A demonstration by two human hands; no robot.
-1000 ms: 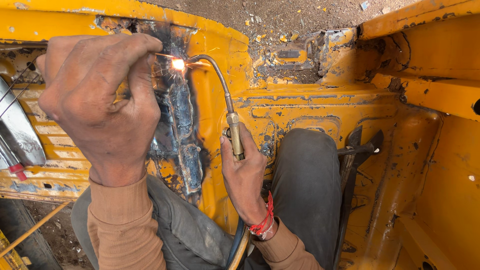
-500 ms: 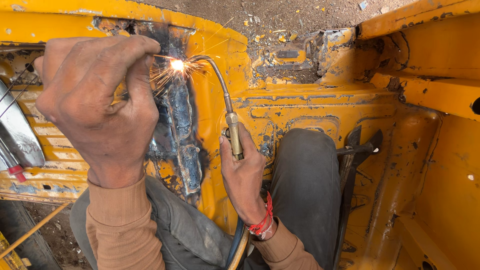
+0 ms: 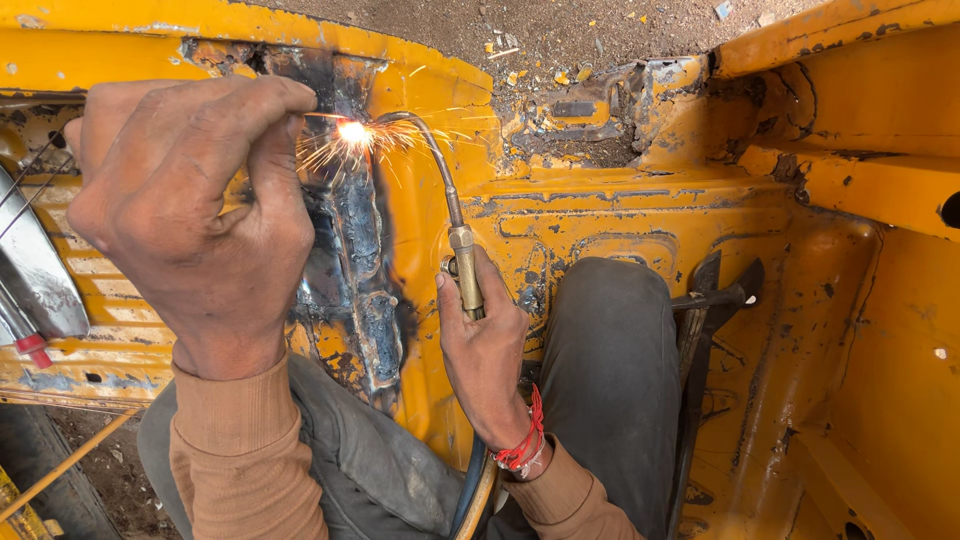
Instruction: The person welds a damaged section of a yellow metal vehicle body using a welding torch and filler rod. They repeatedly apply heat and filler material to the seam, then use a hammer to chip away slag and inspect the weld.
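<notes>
Your right hand (image 3: 485,350) has its fingers (image 3: 452,310) clamped around the brass grip of the gas torch (image 3: 462,262), whose thin curved neck rises to a bright flame tip (image 3: 352,132) throwing sparks against the blackened seam (image 3: 350,240) in the yellow body panel (image 3: 620,210). Keep that wrist firm and the tip close to the seam, moving slowly along it so the heat stays on the joint rather than on the paint beside it. Your left hand (image 3: 190,215) is held up just beside the flame with its fingers (image 3: 265,105) curled together; I cannot tell whether they pinch a filler rod, since the back of the hand hides whatever sits inside. Keep those fingertips clear of the sparks. The blue hose (image 3: 468,490) runs down out of view between your knees, the dark tool (image 3: 715,300) by your right knee is hard to identify, and the shiny metal piece (image 3: 35,270) at left is cut off.
</notes>
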